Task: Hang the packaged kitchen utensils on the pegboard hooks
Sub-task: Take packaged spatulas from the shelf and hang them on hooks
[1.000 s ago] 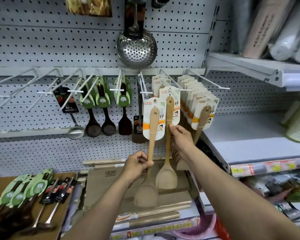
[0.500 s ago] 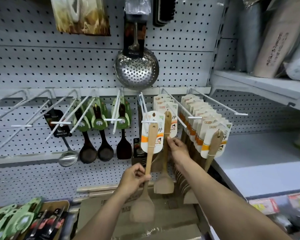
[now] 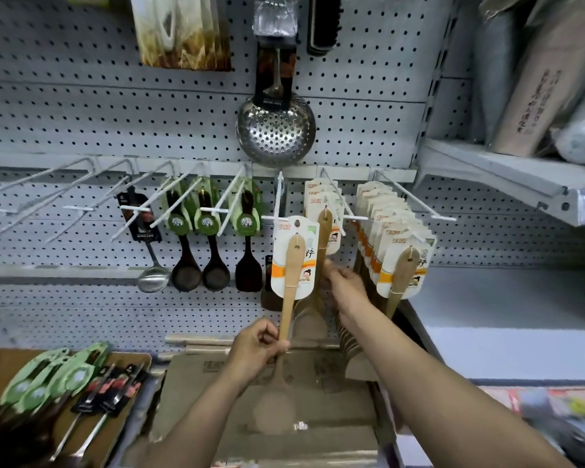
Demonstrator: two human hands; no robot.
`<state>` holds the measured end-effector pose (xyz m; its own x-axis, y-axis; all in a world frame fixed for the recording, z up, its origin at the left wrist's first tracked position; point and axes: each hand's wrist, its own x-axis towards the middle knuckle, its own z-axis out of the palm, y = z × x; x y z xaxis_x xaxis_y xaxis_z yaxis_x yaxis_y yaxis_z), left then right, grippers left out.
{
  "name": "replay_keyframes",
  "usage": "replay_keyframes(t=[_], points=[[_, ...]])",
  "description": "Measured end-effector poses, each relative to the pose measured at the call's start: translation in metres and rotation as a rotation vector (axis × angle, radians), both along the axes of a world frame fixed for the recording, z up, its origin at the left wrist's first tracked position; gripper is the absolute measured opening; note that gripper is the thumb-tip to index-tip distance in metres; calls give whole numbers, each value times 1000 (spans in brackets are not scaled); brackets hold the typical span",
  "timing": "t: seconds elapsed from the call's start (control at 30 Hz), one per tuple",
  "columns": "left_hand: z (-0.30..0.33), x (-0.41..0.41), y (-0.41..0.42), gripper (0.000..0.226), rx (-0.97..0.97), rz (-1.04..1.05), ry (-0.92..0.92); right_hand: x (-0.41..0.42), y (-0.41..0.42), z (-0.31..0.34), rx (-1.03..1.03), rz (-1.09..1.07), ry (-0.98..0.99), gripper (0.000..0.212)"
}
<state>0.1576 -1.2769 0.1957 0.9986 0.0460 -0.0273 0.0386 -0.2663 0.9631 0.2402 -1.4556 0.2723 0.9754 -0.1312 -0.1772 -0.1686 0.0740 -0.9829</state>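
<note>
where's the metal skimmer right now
In the head view, the metal skimmer hangs high on the pegboard, centre of frame, above the row of hooks and the wooden spatulas.

pale matt wood in the spatula point(image 3: 293, 285), glossy printed card point(image 3: 301, 261) behind; shiny perforated steel on the skimmer point(image 3: 276, 130); matt grey painted metal across the pegboard point(image 3: 81, 123); dull brown cardboard boxes point(image 3: 284, 400) below.

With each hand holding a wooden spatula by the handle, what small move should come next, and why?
Probably lift the left hand so the hole in the carded wooden spatula meets the white hook tip just above it. The card's hole sits below that tip, not yet threaded, while the right hand grips the other spatula.
</note>
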Motion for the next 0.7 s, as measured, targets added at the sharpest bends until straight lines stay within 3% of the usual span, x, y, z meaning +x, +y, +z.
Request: replay_keyframes(t=[0.13, 0.37, 0.7], points=[[3, -27, -18, 19, -74, 28, 18, -39, -5, 18, 98, 74, -135, 32], [4, -60, -52, 25, -142, 23, 28, -89, -18, 50, 51, 76, -403, 14], [23, -55, -77, 11, -176, -7, -20, -85, -32, 69, 48, -40, -407, 7]])
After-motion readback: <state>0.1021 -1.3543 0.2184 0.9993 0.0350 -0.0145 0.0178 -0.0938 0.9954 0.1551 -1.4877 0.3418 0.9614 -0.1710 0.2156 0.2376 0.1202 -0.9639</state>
